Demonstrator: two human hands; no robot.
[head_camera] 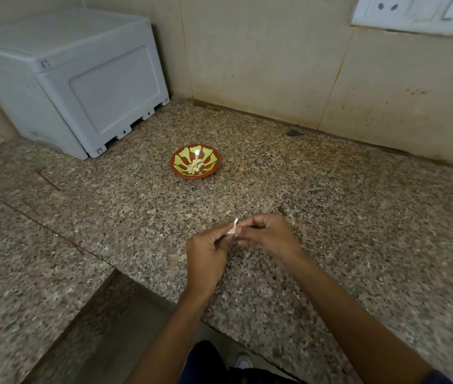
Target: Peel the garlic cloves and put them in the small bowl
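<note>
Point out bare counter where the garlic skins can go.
Bare granite lies right of the small bowl up to the wall, and between bowl and hands. The left hand and right hand crowd the clove; the grey box fills the back left.

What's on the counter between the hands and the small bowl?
Nothing: in the head view only bare speckled counter lies between the small bowl and the left hand and right hand pinching the garlic clove.

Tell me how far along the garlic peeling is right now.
Done: several peeled cloves already lie in the small bowl. In hand: the left hand and right hand pinch one garlic clove between them, its papery skin lifting off. Left: finish peeling it and drop it in the bowl. No other unpeeled cloves are visible on the counter.
</note>
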